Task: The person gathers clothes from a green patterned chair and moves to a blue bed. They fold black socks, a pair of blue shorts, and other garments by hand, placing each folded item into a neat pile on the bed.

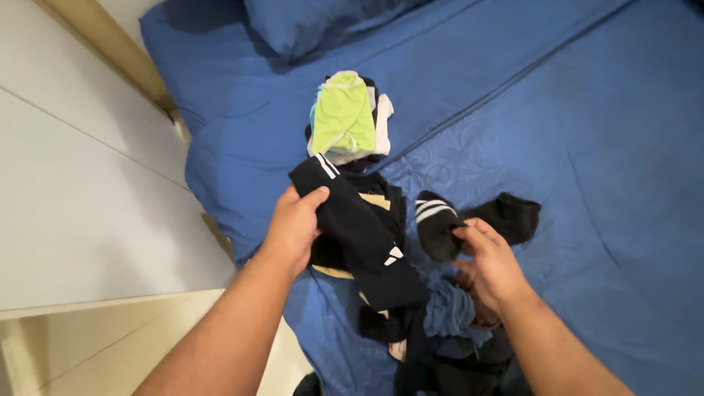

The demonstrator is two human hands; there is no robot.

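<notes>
My left hand (295, 226) grips a black garment with white stripes (359, 227), held over a pile of dark clothes (433, 345) at the bed's near edge. With its fingertips my right hand (488, 262) pinches a black sock with white stripes (438, 224). A second black sock (513, 215) lies flat on the sheet just right of it. Farther up the bed sits a small stack of folded clothes topped by a lime-green piece (343, 117).
A blue sheet covers the bed (587, 147), with a blue pillow (308, 26) at the top. White floor tiles (81, 191) lie to the left. A wooden strip (110, 44) runs along the bed's upper left side.
</notes>
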